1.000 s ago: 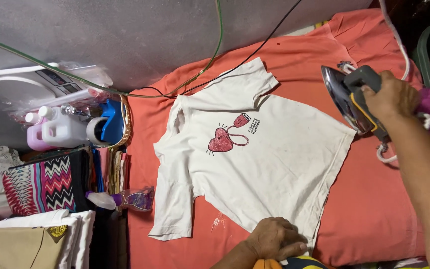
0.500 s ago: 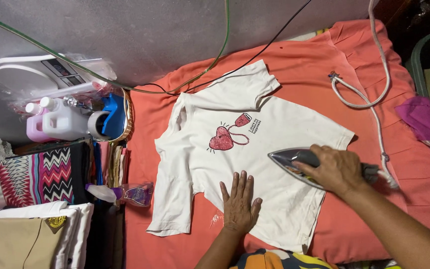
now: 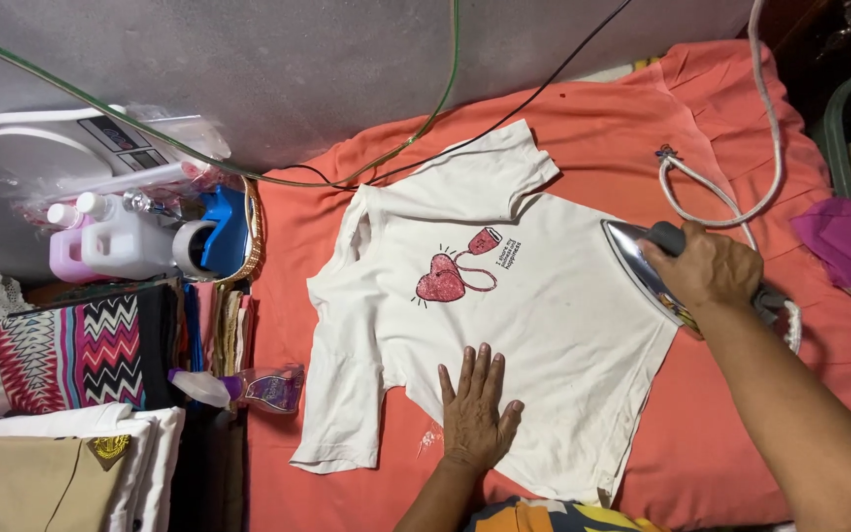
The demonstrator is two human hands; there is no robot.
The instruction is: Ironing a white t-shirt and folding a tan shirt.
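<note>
A white T-shirt (image 3: pixel 504 305) with a red heart print lies spread flat on an orange-red cloth (image 3: pixel 731 128). My left hand (image 3: pixel 475 409) presses flat on the shirt's lower part, fingers apart. My right hand (image 3: pixel 706 266) grips the handle of a metal iron (image 3: pixel 642 266), which is tilted at the shirt's right hem. The iron's white cord (image 3: pixel 721 192) loops over the cloth behind it.
To the left stand white and pink plastic jugs (image 3: pixel 115 241), a white scale (image 3: pixel 81 148), a zigzag-patterned bag (image 3: pixel 81 350), a spray bottle (image 3: pixel 248 387) and folded clothes (image 3: pixel 61 473). Green and black cables (image 3: pixel 445 108) cross the grey wall. Purple cloth (image 3: pixel 849 241) lies far right.
The iron came down from the right onto the shirt, then slid back toward its right hem and tilted. My left hand opened flat and stayed pressing the lower shirt.
</note>
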